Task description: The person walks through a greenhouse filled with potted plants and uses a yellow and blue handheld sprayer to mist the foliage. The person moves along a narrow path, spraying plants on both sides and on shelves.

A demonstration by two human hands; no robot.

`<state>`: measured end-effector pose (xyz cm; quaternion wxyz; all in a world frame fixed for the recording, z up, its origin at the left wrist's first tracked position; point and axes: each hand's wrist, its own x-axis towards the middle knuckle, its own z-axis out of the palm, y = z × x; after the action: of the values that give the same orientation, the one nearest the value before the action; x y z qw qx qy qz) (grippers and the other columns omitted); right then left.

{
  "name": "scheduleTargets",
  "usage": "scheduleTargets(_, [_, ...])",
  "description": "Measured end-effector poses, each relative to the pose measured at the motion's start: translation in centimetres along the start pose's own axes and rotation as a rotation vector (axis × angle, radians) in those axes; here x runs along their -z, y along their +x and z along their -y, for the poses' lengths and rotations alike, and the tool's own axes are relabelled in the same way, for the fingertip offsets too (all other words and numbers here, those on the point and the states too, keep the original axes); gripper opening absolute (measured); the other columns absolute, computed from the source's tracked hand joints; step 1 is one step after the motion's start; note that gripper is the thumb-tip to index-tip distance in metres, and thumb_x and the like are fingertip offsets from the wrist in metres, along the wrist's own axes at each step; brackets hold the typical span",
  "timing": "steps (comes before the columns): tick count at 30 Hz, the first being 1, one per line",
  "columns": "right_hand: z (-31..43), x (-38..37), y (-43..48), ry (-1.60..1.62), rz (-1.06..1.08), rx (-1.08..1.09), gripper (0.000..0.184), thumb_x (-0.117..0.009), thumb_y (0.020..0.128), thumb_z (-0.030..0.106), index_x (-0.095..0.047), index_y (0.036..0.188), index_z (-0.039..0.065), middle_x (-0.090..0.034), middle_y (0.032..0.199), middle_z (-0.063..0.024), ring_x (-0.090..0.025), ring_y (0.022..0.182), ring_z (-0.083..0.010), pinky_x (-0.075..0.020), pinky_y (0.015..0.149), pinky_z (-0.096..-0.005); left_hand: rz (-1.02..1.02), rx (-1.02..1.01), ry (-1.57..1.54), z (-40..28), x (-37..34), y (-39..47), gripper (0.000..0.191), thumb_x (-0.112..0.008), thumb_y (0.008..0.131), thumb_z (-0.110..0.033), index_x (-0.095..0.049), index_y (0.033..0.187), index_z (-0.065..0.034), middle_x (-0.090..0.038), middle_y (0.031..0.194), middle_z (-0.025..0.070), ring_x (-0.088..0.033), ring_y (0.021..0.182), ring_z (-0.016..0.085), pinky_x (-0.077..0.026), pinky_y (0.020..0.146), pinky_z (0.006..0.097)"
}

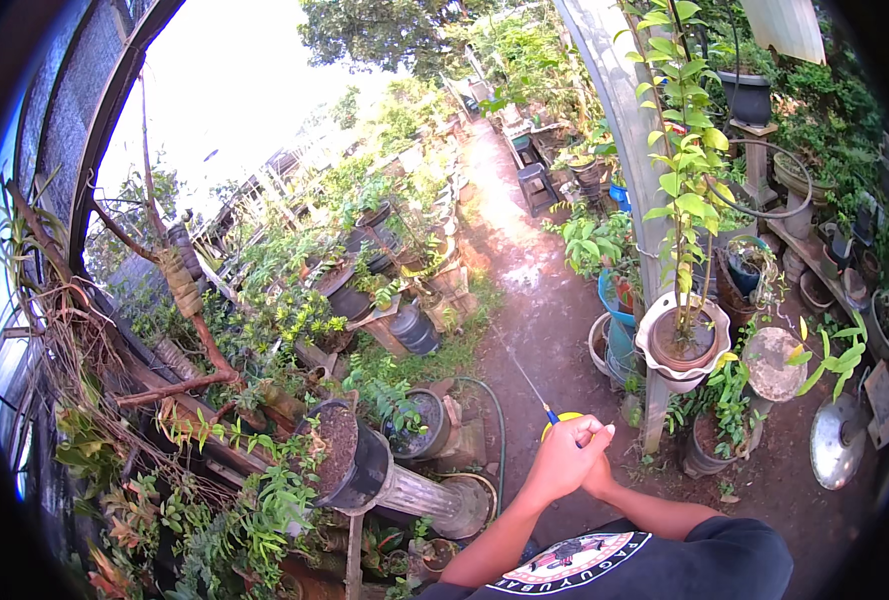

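Observation:
A slim blue hose nozzle (552,415) with a metallic tip points up the path, and a thin jet of water leaves it. My left hand (560,459) is closed around the nozzle, its rear part mostly hidden by the fingers. My right hand (599,471) is pressed against the left one from the right side; its fingers are largely covered, so what it grips cannot be seen. Behind the hands part of a round yellow object (573,417) shows.
A green hose (501,435) curves over the ground at left. A black pot (365,469) on a fluted pedestal (425,499) stands close by. To the right are a white scalloped planter (658,356) by a post (653,409), a stone disc (774,364) and more pots. A dirt path (523,315) runs ahead.

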<state>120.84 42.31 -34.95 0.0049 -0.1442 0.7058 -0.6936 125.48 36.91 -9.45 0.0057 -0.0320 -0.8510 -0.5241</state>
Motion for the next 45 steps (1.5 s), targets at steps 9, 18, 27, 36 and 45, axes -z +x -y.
scheduleTargets(9, [2.7,-0.1,0.5,0.107,0.095,0.005,0.026,-0.064,0.090,0.019,-0.059,0.111,0.005,-0.066,0.104,-0.0097,-0.064,0.102,-0.0215,-0.0506,0.085,-0.0393,-0.040,-0.025,0.099,-0.2,0.3,0.1,0.026,-0.065,0.095,-0.020,-0.065,0.080,0.0022,-0.053,0.059,-0.0016,-0.042,0.058,0.004,-0.037,0.055,0.0273])
scheduleTargets(18, [3.4,-0.6,0.6,0.111,0.017,0.032,0.023,-0.062,0.090,0.024,-0.069,0.102,0.005,-0.074,0.092,-0.0103,-0.072,0.094,-0.0246,-0.0535,0.078,-0.0406,-0.063,0.001,0.087,-0.1,0.8,0.1,0.026,-0.067,0.093,-0.021,-0.065,0.081,0.0015,-0.050,0.058,0.0023,-0.042,0.057,0.007,-0.038,0.055,0.0299])
scheduleTargets(27, [4.0,-0.7,0.9,0.074,0.049,0.023,0.023,-0.061,0.091,0.023,-0.068,0.103,0.005,-0.072,0.093,-0.0093,-0.070,0.095,-0.0235,-0.0521,0.081,-0.0395,-0.069,-0.012,0.140,-0.6,0.9,-0.6,0.026,-0.068,0.093,-0.021,-0.065,0.080,0.0017,-0.050,0.057,0.0038,-0.042,0.056,0.009,-0.038,0.055,0.0316])
scheduleTargets(36, [12.8,-3.8,7.9,0.121,0.143,0.166,0.022,-0.060,0.092,0.023,-0.067,0.104,0.006,-0.071,0.094,-0.0083,-0.067,0.096,-0.0225,-0.0507,0.084,-0.0383,-0.185,-0.131,0.121,-5.2,5.2,1.1,0.025,-0.067,0.094,-0.019,-0.065,0.080,0.0009,-0.053,0.058,-0.0014,-0.041,0.057,0.004,-0.035,0.052,0.0269])
scheduleTargets(45, [11.0,-4.5,5.3,0.048,0.046,0.130,0.021,-0.061,0.091,0.024,-0.069,0.095,0.006,-0.073,0.086,-0.0082,-0.072,0.090,-0.0229,-0.0536,0.076,-0.0402,-0.214,-0.058,0.129,-3.3,5.3,0.0,0.024,-0.068,0.093,-0.019,-0.066,0.080,0.0014,-0.052,0.057,-0.0006,-0.042,0.057,0.005,-0.037,0.054,0.0274])
